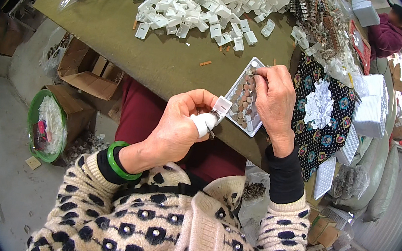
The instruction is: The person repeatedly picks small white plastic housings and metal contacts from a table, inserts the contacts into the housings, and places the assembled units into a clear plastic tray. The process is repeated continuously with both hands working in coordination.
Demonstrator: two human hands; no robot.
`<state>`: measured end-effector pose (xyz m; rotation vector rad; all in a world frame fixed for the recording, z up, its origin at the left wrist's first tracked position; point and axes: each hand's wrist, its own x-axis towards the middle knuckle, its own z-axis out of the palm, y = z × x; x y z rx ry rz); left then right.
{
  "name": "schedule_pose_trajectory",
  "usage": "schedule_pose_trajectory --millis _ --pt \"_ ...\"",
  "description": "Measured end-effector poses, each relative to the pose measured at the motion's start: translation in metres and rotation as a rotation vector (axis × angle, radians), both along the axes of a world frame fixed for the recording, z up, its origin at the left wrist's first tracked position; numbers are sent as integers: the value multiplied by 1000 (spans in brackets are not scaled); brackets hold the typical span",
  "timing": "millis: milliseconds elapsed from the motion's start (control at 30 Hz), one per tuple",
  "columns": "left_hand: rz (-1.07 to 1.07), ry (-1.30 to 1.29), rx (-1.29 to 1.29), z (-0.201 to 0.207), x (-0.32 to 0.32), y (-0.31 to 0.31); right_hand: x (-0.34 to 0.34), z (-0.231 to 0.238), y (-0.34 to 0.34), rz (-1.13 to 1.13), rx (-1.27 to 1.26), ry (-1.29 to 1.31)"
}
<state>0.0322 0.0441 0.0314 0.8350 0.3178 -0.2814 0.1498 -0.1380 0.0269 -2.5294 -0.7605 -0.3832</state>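
Note:
My left hand [173, 124] is closed around a small white plastic case [222, 106], held up beside the tray. White wrapping [205, 122] covers one of its digits, and a dark metallic bit shows just below. Over a shallow white tray [240, 78] reaches my right hand [276, 101], thumb and forefinger pinched together near the far end. What sits between those fingertips is too small to make out. Small round discs [245, 97], brownish and silvery, lie scattered in the tray, which rests at the table's near edge.
A big heap of white plastic cases [197, 3] covers the table's [121, 34] far side. To the right are metallic strips [321, 19], a patterned cloth [327, 147] with white pieces [319, 104], and stacked white trays [372, 105]. A green basin [34, 119] and cardboard box [91, 70] stand left. Another person [388, 33] sits far right.

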Motion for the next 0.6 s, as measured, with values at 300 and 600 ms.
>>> schedule_pose_trajectory --millis 300,600 --pt "29 -53 28 -11 1 -1 -1 4 -2 133 -139 -51" --pt "-4 -81 -105 -10 2 6 -4 25 -26 -22 939 847"
